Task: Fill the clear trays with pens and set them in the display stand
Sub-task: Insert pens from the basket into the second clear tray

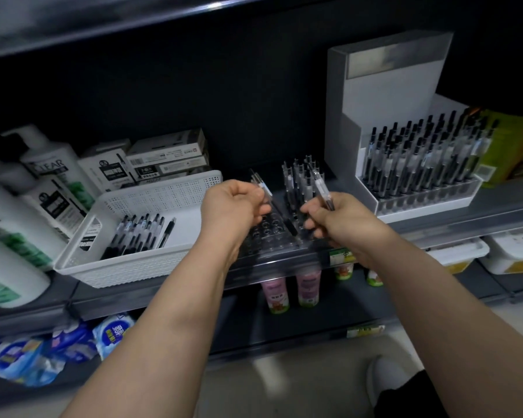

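Stand [390,95] at 2 o'clock from the hands. Its front step already carries one tray packed with pens [420,158].

Second tray [266,233] sits at the shelf [465,212] edge between the hands, not in the stand. Only its far rows at 12 o'clock are filled; the near holes stand open.

Left hand [234,203] pinches a pen [261,185], fingers curled. Right hand [332,221] pinches another [322,188].

Basket [127,267] at 9 o'clock holds loose pens [139,233].

Judged about halfway: this tray to finish, then seat it.

Clear tray [269,232] partly hidden, box [166,152] print perhaps illegible, bottles [9,224] cropped
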